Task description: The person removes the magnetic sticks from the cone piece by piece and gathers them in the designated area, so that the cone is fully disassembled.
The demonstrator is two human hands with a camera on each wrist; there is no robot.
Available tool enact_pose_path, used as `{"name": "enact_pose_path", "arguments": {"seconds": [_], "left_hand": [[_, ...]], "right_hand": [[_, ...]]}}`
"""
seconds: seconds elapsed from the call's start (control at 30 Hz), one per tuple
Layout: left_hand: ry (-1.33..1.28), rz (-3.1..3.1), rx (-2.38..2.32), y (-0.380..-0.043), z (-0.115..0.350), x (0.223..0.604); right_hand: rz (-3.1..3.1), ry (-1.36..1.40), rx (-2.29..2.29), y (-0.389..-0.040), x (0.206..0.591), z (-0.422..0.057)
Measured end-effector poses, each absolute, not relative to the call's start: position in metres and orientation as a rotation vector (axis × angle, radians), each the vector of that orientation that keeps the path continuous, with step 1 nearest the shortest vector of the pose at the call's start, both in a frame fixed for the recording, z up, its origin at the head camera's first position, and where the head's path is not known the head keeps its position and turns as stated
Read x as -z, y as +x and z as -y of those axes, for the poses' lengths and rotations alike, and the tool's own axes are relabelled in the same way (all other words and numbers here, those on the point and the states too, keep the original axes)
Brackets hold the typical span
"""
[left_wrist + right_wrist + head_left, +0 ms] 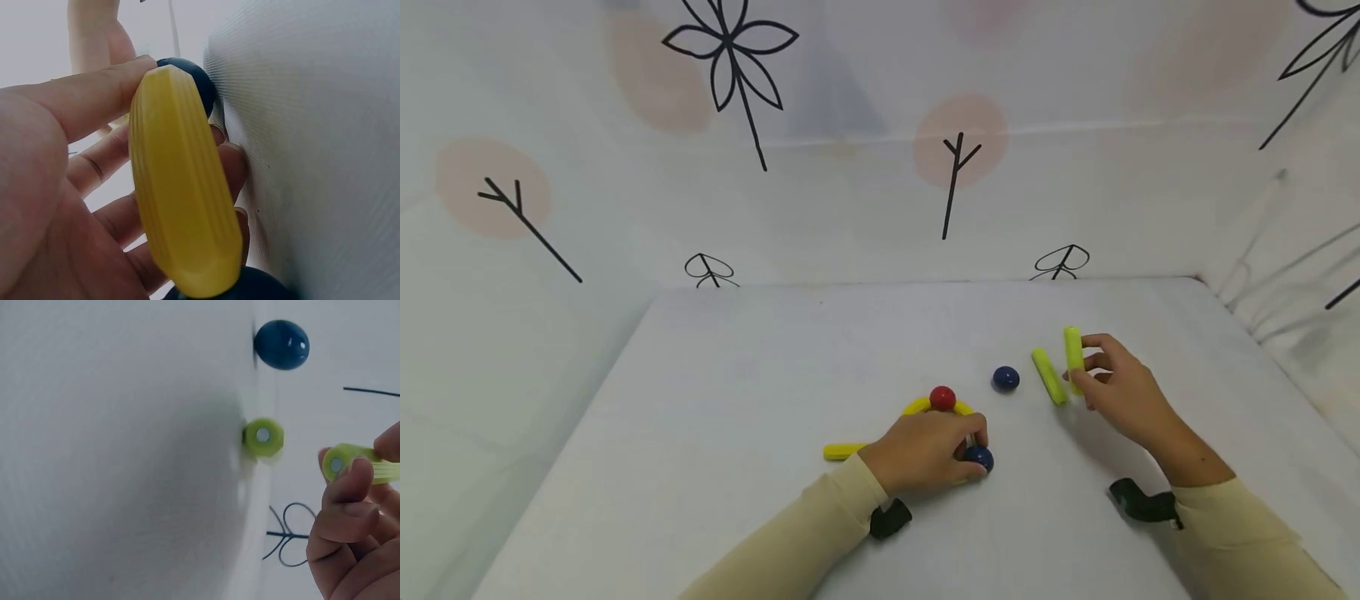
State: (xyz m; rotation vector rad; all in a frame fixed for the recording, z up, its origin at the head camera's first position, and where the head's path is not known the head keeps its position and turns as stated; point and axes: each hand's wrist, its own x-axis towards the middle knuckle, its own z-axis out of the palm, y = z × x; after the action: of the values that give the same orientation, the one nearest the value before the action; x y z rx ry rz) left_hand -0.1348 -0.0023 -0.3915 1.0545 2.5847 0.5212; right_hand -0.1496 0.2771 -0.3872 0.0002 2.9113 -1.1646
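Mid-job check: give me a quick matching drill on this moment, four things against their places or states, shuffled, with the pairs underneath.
1. Red ball
2. Right hand
3. Left hand
4. Resting lime stick

A. Fingers at the nearer blue ball
B. Between the far blue ball and the raised lime stick
C. On the far side of the yellow arc
D. Pinching a stick

Pairs: 1-C, 2-D, 3-A, 4-B

Beyond the white counter (722, 375) I see a pale backdrop (850, 208) printed with pink spots (658, 79), black flowers (727, 40) and twigs (954, 179).
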Motion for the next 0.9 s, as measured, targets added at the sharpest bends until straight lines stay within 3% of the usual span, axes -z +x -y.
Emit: {"name": "enact_pose_path", "arguments": {"seconds": [0.9], "left_hand": [[1.077,-2.588,-0.534,-0.136,0.002,0.392]], "right_hand": [[-2.8,0.106,0.938,-0.16,0.409,-0.295]]}}
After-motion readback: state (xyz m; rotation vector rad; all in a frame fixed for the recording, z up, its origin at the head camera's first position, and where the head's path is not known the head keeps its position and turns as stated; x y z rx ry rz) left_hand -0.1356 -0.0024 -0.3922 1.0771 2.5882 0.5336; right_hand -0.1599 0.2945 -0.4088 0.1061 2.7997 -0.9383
